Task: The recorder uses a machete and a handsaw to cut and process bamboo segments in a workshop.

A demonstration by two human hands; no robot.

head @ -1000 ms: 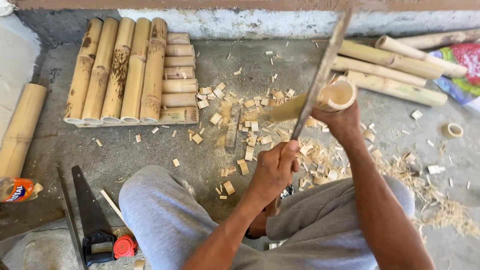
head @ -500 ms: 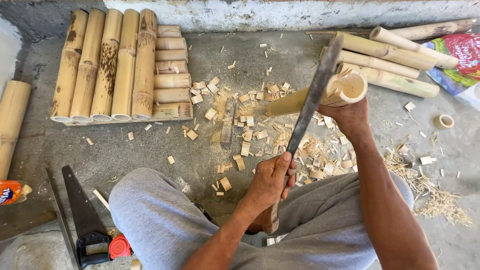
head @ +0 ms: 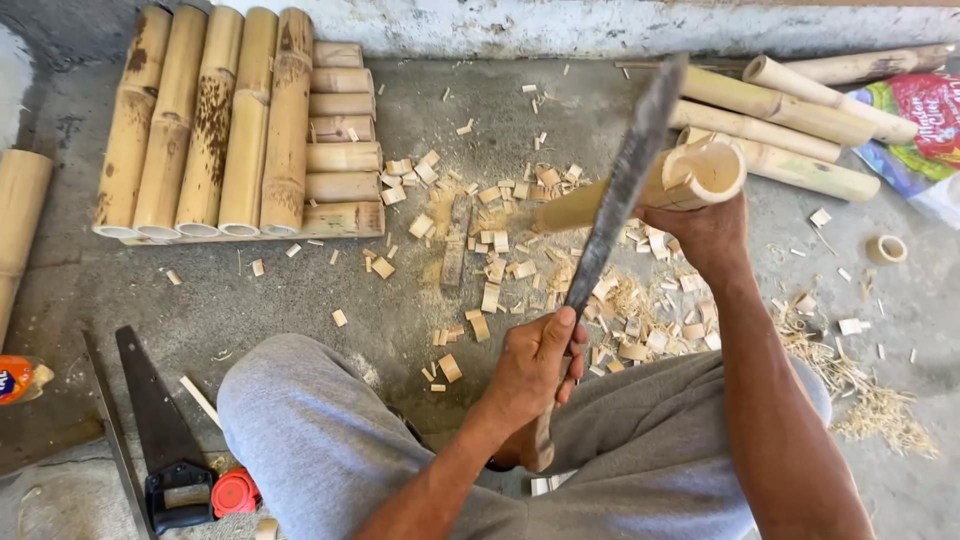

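My left hand (head: 535, 372) grips the wooden handle of a long dark machete (head: 620, 190), whose blade slants up and to the right across the bamboo. My right hand (head: 705, 232) holds a pale bamboo tube (head: 690, 175) near its open upper end. The tube tilts down to the left, and its tapered lower end rests on the concrete floor among bamboo chips (head: 500, 250). The blade lies against or just in front of the tube's side. I sit with my grey-trousered knees (head: 300, 420) spread around the work spot.
Cut bamboo lengths (head: 220, 130) are stacked in rows at the back left. More bamboo poles (head: 790, 110) lie at the back right beside a colourful bag (head: 920, 130). A hand saw (head: 155, 420) and a red cap (head: 235, 492) lie at the lower left. Shavings (head: 860, 390) litter the right side.
The view has drifted a little. My left hand with the machete sits slightly lower than a second ago. The bamboo tube stays tilted in my right hand.
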